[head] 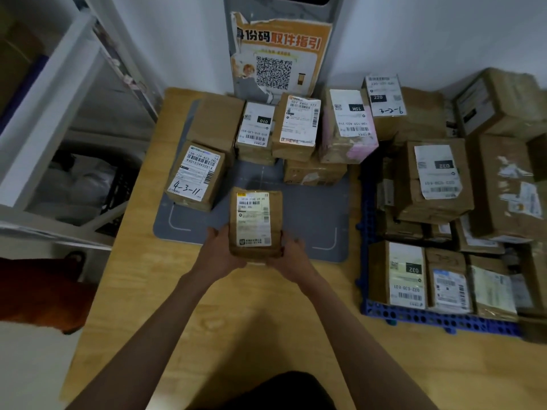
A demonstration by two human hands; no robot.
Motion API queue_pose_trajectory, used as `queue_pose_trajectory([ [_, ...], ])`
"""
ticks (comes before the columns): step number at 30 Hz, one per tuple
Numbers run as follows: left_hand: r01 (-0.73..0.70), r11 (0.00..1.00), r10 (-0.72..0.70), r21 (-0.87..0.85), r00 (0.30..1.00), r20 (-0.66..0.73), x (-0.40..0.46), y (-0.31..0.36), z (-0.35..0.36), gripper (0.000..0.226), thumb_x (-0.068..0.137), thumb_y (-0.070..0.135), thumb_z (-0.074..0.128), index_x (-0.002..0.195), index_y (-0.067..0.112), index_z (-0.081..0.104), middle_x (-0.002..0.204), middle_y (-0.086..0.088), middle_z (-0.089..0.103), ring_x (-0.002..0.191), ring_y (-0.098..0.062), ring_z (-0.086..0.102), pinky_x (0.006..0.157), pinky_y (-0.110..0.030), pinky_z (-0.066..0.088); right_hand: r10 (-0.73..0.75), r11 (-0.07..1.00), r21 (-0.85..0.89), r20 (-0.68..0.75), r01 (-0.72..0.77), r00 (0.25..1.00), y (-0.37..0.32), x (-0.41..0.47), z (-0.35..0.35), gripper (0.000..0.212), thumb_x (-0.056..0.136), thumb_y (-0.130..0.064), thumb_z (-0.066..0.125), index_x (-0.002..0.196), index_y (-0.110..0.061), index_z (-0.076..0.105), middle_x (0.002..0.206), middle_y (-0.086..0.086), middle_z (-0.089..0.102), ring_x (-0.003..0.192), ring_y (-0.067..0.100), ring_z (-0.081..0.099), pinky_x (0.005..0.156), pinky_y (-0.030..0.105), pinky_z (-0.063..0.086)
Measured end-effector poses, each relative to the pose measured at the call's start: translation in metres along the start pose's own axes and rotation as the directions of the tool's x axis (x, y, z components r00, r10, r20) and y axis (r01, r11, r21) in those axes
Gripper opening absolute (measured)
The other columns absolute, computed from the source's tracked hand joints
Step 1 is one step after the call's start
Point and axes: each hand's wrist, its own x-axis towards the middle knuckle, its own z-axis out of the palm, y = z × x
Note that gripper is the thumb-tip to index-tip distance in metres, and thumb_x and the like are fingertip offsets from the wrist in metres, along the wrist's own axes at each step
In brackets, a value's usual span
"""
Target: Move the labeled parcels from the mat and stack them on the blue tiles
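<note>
2 hands (256,257) grip a taped, boxy cardboard parcel (255,221) over the smooth grey mat (310,214).

Over on the left, a white shelving unit (59,93) stands against the wall, with a dark crate (118,190) tucked low inside it. Up at the back, an orange poster (278,54) with a QR code, torn at its edges, hangs above the wooden floor (236,315).
</note>
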Motion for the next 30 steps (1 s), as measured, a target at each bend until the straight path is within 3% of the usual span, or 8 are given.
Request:
queue_pose_trajectory([
  [4,-0.016,1.000,0.016,-0.003,1.000,0.015,-0.012,0.010,-0.002,0.090,0.059,0.018,0.087,0.138,0.018,0.043,0.125,-0.006,0.054,0.113,-0.024,0.054,0.090,-0.040,0.050,-0.027,1.000,0.007,-0.023,0.027,0.999,-0.005,-0.014,-0.008,0.056,0.081,-0.015,0.071,0.132,-0.011,0.048,0.129,0.008,0.058,0.124,0.028,0.045,0.100,0.038,0.043],
  [7,-0.038,0.999,0.038,-0.035,0.999,0.008,-0.021,0.019,-0.007,0.089,0.059,0.017,0.087,0.137,0.020,0.045,0.127,-0.004,0.059,0.115,-0.024,0.057,0.092,-0.045,0.051,-0.040,0.998,0.042,-0.053,0.042,0.998,-0.009,-0.025,-0.017,0.056,0.079,-0.014,0.074,0.130,-0.012,0.051,0.125,0.006,0.063,0.116,0.024,0.058,0.094,0.039,0.051],
  [12,-0.096,0.994,0.096,-0.048,0.995,-0.002,-0.039,0.037,-0.008,0.083,0.061,0.016,0.087,0.133,0.018,0.047,0.125,-0.003,0.059,0.114,-0.024,0.057,0.093,-0.046,0.051,-0.059,0.993,0.092,-0.104,0.069,0.993,-0.004,-0.051,-0.033,0.059,0.077,-0.007,0.074,0.131,-0.011,0.051,0.125,0.007,0.062,0.115,0.024,0.059,0.094,0.043,0.053],
  [22,-0.220,0.975,0.221,-0.030,0.974,0.040,-0.075,0.088,0.019,0.090,0.065,0.025,0.088,0.140,0.016,0.039,0.133,-0.001,0.052,0.113,-0.020,0.055,0.092,-0.038,0.050,-0.099,0.990,0.075,-0.231,0.119,0.968,0.038,-0.118,-0.085,0.076,0.077,-0.012,0.078,0.142,-0.018,0.040,0.126,-0.006,0.054,0.114,0.016,0.053,0.087,0.029,0.049],
  [25,-0.257,0.966,0.258,-0.025,0.964,0.059,-0.087,0.104,0.032,0.088,0.065,0.025,0.088,0.139,0.018,0.041,0.129,0.003,0.054,0.106,-0.015,0.056,0.083,-0.029,0.048,-0.094,0.991,0.065,-0.249,0.113,0.964,0.054,-0.138,-0.099,0.087,0.077,-0.015,0.080,0.148,-0.020,0.031,0.136,-0.002,0.053,0.118,0.019,0.054,0.092,0.035,0.051],
  [28,-0.282,0.959,0.282,-0.018,0.957,0.071,-0.101,0.121,0.047,0.084,0.066,0.024,0.088,0.136,0.021,0.042,0.124,0.010,0.054,0.099,-0.009,0.054,0.072,-0.018,0.043,-0.106,0.992,0.037,-0.265,0.120,0.958,0.071,-0.155,-0.113,0.089,0.076,-0.016,0.080,0.148,-0.021,0.029,0.137,0.000,0.054,0.117,0.019,0.055,0.084,0.028,0.048],
  [30,-0.282,0.959,0.282,-0.012,0.957,0.071,-0.111,0.132,0.058,0.084,0.067,0.026,0.087,0.137,0.022,0.040,0.125,0.010,0.052,0.101,-0.010,0.054,0.072,-0.021,0.042,-0.112,0.992,0.028,-0.263,0.124,0.958,0.082,-0.166,-0.123,0.090,0.076,-0.016,0.080,0.149,-0.022,0.027,0.137,0.000,0.054,0.118,0.020,0.056,0.084,0.029,0.048],
])
